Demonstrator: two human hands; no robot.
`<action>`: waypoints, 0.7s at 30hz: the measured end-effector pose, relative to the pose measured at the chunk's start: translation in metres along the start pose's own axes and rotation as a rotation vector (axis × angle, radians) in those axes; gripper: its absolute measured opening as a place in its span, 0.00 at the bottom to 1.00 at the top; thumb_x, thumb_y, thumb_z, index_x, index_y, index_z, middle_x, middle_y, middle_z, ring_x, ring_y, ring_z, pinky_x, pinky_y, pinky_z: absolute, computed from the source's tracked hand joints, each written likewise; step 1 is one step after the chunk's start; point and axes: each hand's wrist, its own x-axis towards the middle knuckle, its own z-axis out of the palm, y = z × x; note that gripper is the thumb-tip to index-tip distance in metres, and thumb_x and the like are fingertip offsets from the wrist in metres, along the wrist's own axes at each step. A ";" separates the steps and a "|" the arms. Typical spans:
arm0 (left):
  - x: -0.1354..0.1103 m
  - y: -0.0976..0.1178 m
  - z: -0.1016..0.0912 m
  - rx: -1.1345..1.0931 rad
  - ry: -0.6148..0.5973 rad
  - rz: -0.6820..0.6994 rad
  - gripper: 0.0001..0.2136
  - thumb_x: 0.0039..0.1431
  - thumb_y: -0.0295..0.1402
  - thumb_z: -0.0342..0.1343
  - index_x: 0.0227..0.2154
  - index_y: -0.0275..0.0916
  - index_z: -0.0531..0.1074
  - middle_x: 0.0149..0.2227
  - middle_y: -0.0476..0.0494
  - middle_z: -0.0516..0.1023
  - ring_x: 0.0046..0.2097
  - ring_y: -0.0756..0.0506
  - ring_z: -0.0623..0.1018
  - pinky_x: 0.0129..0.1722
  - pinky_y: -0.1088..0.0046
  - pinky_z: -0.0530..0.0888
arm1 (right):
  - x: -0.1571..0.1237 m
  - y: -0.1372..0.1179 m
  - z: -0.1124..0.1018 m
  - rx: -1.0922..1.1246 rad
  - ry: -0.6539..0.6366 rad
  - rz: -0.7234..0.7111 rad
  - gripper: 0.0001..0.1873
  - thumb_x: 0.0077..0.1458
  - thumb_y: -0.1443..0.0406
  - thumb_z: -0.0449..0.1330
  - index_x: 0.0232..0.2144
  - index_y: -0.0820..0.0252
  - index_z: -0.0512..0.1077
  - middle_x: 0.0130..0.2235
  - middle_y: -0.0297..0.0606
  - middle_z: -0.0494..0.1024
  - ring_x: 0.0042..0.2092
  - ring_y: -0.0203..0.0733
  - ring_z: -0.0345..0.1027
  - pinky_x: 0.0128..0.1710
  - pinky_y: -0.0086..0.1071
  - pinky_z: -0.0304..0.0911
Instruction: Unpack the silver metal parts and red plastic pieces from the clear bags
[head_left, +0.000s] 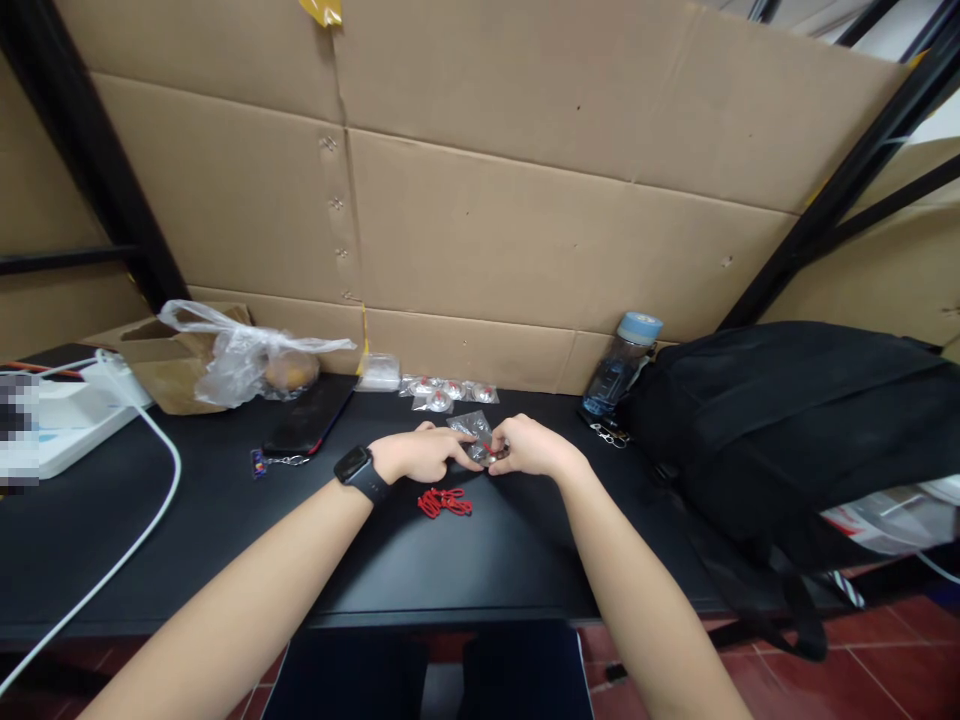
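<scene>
Both hands meet over the middle of a black table [525,550]. My left hand [420,455], with a black watch on its wrist, and my right hand [529,447] pinch a small clear plastic packet [474,432] with a silvery part inside. A bundle of red cord [445,501] lies on the table just below my left hand. Several more clear packets with round silver and red pieces [448,392] lie in a row behind the hands, by the cardboard wall.
A black backpack [787,420] fills the right side, with a blue-capped water bottle [622,365] beside it. At left are a plastic bag on a brown box [232,355], a black phone [304,425], a keychain [270,462] and a white cable [142,520].
</scene>
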 end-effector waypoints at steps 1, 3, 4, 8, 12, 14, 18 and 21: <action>0.000 0.000 0.000 0.000 0.001 0.005 0.35 0.52 0.20 0.48 0.58 0.66 0.69 0.70 0.56 0.57 0.69 0.38 0.61 0.64 0.53 0.59 | 0.001 -0.001 0.002 -0.007 0.011 0.007 0.12 0.41 0.60 0.73 0.30 0.56 0.79 0.34 0.37 0.82 0.37 0.43 0.75 0.33 0.28 0.61; 0.000 0.001 -0.001 0.001 0.002 0.009 0.35 0.52 0.19 0.48 0.57 0.65 0.70 0.70 0.56 0.57 0.68 0.37 0.62 0.64 0.53 0.59 | 0.004 -0.003 0.004 -0.038 0.048 0.036 0.14 0.41 0.58 0.74 0.31 0.55 0.79 0.35 0.37 0.82 0.37 0.44 0.75 0.32 0.28 0.60; 0.000 0.001 -0.001 0.002 0.002 0.008 0.35 0.51 0.19 0.48 0.57 0.65 0.70 0.70 0.56 0.56 0.68 0.37 0.62 0.64 0.53 0.59 | 0.004 -0.004 0.005 -0.050 0.066 0.047 0.15 0.40 0.57 0.74 0.31 0.55 0.79 0.36 0.37 0.82 0.37 0.44 0.75 0.32 0.29 0.59; 0.000 0.002 -0.001 0.003 -0.009 -0.011 0.35 0.52 0.19 0.48 0.57 0.65 0.70 0.70 0.55 0.56 0.69 0.38 0.60 0.64 0.52 0.59 | 0.005 0.001 0.006 -0.002 0.034 -0.014 0.13 0.42 0.60 0.73 0.33 0.56 0.80 0.34 0.37 0.82 0.35 0.42 0.75 0.31 0.27 0.59; 0.000 0.004 -0.003 -0.003 -0.026 -0.015 0.36 0.51 0.19 0.48 0.57 0.66 0.69 0.71 0.55 0.55 0.70 0.38 0.59 0.65 0.51 0.58 | 0.005 0.011 0.007 0.068 -0.001 -0.081 0.12 0.46 0.68 0.70 0.36 0.57 0.80 0.31 0.35 0.82 0.34 0.39 0.75 0.32 0.26 0.61; -0.001 0.004 -0.003 -0.006 -0.028 -0.005 0.36 0.51 0.18 0.48 0.58 0.66 0.69 0.71 0.56 0.54 0.70 0.39 0.59 0.65 0.52 0.58 | 0.008 0.013 0.009 0.042 0.044 -0.080 0.09 0.47 0.69 0.70 0.34 0.56 0.80 0.32 0.35 0.82 0.35 0.39 0.75 0.33 0.26 0.60; -0.001 0.004 -0.005 -0.009 -0.027 0.012 0.37 0.51 0.18 0.47 0.58 0.67 0.68 0.72 0.58 0.51 0.69 0.39 0.59 0.65 0.52 0.57 | 0.013 0.009 0.013 -0.028 0.146 -0.011 0.08 0.45 0.65 0.72 0.30 0.54 0.78 0.34 0.33 0.81 0.35 0.38 0.74 0.31 0.26 0.56; -0.002 0.004 -0.005 0.001 -0.028 0.011 0.38 0.51 0.18 0.47 0.58 0.67 0.67 0.72 0.58 0.48 0.70 0.39 0.58 0.65 0.51 0.58 | 0.015 0.006 0.015 -0.071 0.207 0.099 0.14 0.43 0.58 0.74 0.30 0.54 0.75 0.35 0.33 0.80 0.35 0.38 0.72 0.30 0.26 0.52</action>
